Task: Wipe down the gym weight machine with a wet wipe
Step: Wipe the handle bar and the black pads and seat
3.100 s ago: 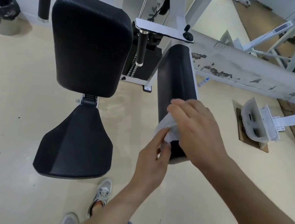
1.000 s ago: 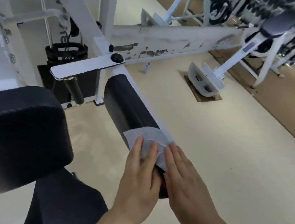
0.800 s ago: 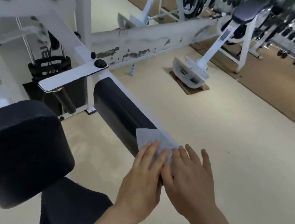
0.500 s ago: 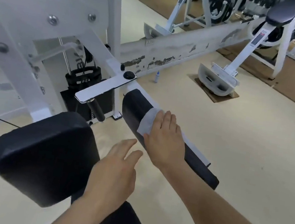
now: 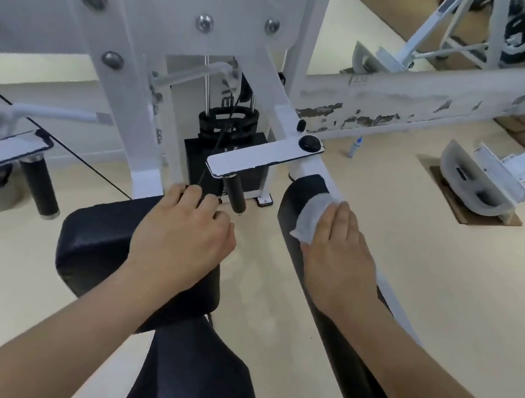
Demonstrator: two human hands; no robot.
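Two bare hands are at a white gym weight machine (image 5: 144, 22). The right hand (image 5: 337, 260) lies palm down on the long black arm pad (image 5: 333, 349) that runs from the near right up toward the middle. Its fingers are straight and pressed together, flattening a white wet wipe (image 5: 312, 214) against the pad's far end. The wipe is crumpled and shows beyond the fingertips and along the left edge of the hand, just short of where the pad meets the white frame.

The left hand (image 5: 181, 237) rests palm down on top of the black back pad (image 5: 97, 240), well apart from the wipe. Its fingers are close together and gently bent, with the tips out of sight past the pad's far edge; it holds nothing. Nearer than that pad sits the black seat (image 5: 196, 379), partly hidden by the left forearm.

Between the two hands and a little farther away, a flat white bracket (image 5: 260, 160) carries a round black knob (image 5: 310, 143) at its right end and a short black grip (image 5: 234, 194) hanging under its left end. Behind it stands the dark weight stack (image 5: 225, 144). A second black grip (image 5: 38, 189) hangs at the far left. On the pale floor (image 5: 412, 293), a small bottle (image 5: 356, 146) stands beside a long white beam (image 5: 408, 108) with peeling paint.
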